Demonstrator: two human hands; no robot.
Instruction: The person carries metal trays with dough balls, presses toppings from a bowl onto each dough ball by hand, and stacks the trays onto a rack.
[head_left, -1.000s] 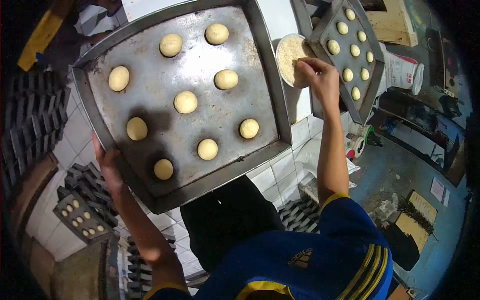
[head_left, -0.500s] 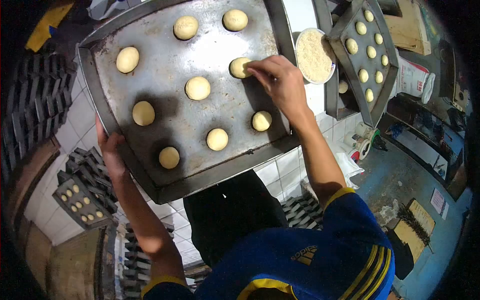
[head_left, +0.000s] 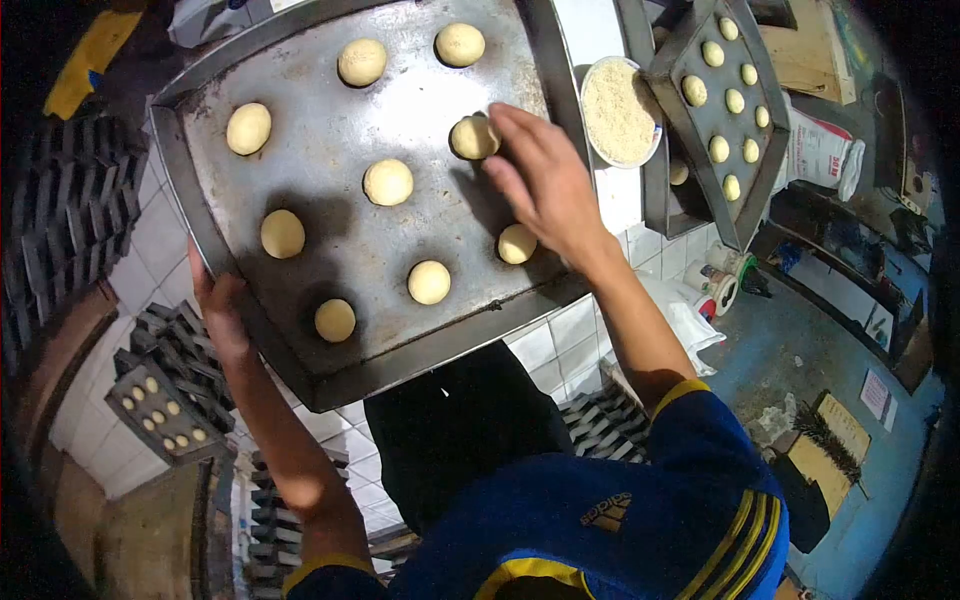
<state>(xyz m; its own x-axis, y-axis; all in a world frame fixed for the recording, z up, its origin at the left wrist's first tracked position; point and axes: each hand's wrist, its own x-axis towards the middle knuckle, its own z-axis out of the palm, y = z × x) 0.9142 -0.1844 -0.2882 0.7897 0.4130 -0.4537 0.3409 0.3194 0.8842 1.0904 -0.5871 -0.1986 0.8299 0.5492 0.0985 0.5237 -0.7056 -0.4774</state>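
A large metal baking tray (head_left: 330, 280) fills the upper middle of the view, with several round dough balls (head_left: 388, 182) spaced over it. My left hand (head_left: 220, 305) grips the tray's left side wall, its fingers partly hidden behind the rim. Over the right half of the tray is my right hand (head_left: 550, 185), with thumb and fingers apart and nothing held. Its fingertips are right beside one dough ball (head_left: 474, 138); whether they touch it I cannot tell. Below my palm, another dough ball (head_left: 516, 244) is partly covered by the hand.
Right of the tray stands a bowl of pale crumbs (head_left: 620, 112). Beyond it, a second tray of dough balls (head_left: 735, 101) rests tilted on another tray. At lower left is a further filled tray (head_left: 158, 410), near stacked dark metal racks (head_left: 65, 220). A white sack (head_left: 820, 150) stands far right.
My right hand has opened from a pinch at the dough ball, its fingers spreading away from it. My left hand keeps its hold on the tray. The whole view has shifted slightly.
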